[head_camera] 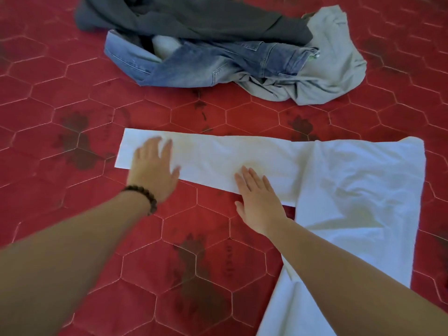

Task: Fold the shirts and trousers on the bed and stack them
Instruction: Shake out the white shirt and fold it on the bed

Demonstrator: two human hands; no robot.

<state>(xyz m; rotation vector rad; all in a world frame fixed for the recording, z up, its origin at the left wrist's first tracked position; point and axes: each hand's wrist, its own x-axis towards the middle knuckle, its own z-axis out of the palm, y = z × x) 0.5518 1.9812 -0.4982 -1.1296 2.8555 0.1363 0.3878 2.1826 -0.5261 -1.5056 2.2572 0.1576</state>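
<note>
Here, white trousers [339, 190] lie flat, one leg stretched leftward.

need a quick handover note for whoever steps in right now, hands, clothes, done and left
Left hand: open, flat on the far end of the white trousers.
Right hand: open, flat on the same leg, nearer the middle.
White trousers lie spread on the red bedspread, one leg stretched left, the other towards the person.
Unfolded pile behind: jeans, dark garment, pale shirt.
Done: white trousers laid out; no stack in view.
Left: fold them, fold the pile, stack everything.
</note>
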